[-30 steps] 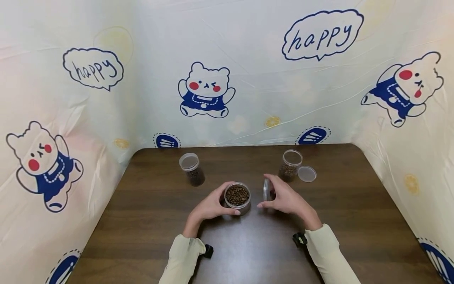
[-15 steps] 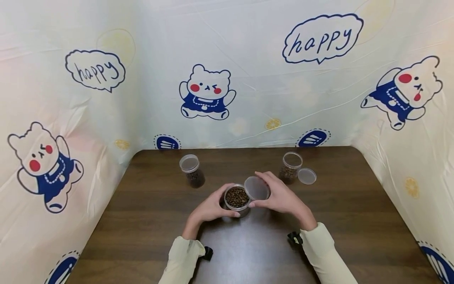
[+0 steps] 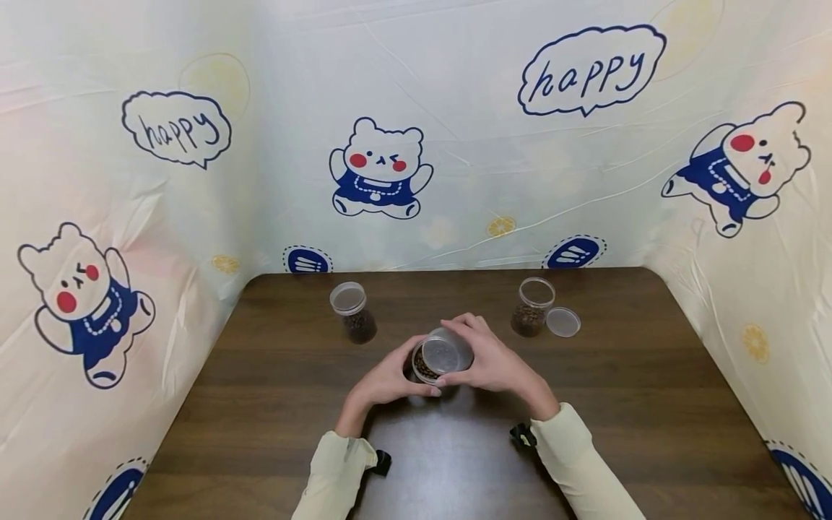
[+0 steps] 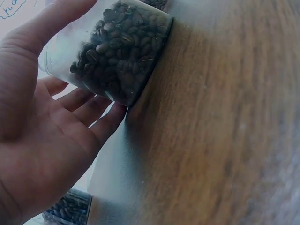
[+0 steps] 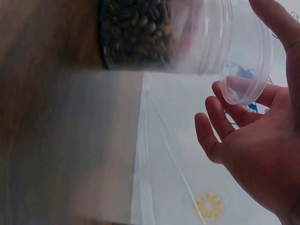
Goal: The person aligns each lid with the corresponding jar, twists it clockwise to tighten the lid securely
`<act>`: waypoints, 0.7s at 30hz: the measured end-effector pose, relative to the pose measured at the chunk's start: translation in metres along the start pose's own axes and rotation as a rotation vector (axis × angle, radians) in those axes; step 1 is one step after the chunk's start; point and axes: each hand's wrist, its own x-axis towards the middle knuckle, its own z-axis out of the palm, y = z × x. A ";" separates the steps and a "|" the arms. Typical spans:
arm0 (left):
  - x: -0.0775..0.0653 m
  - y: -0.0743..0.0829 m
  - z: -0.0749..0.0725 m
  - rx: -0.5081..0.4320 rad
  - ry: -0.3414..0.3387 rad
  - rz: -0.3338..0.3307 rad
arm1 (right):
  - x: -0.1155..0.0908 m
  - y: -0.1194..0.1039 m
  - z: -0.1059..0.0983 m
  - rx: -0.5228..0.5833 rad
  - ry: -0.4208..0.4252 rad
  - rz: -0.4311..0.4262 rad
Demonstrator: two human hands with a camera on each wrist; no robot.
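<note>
A clear jar (image 4: 124, 51) part full of coffee beans stands on the table in the middle. My left hand (image 3: 388, 375) grips it from the left, thumb in front and fingers behind. Just over the jar's mouth, my right hand (image 3: 489, 359) holds a clear round lid (image 3: 448, 351) by its edge, tilted and covering the right part of the opening. In the right wrist view the lid (image 5: 248, 58) is at the jar's rim, with a slant between them. Beans (image 3: 425, 365) show at the left of the opening.
A lidded jar (image 3: 354, 318) of dark beans stands at the back left. An open jar (image 3: 531, 314) of lighter brown beans is at the back right, with a flat lid (image 3: 563, 322) beside it. A printed cloth (image 3: 468, 166) hangs around the wooden table (image 3: 260, 419).
My right hand has brought the lid leftward, turning it from nearly upright to a tilt over the jar's mouth. The left hand and its jar have stayed in place.
</note>
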 end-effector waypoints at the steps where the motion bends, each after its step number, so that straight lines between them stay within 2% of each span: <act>1: 0.000 0.000 0.000 -0.003 0.000 0.003 | 0.001 0.000 0.001 0.005 -0.006 -0.001; 7: 0.000 0.000 -0.001 -0.006 0.000 0.016 | 0.006 -0.003 0.011 0.008 -0.043 -0.010; 21: 0.000 -0.001 0.000 -0.026 -0.001 0.059 | 0.006 0.003 0.019 0.012 -0.053 -0.030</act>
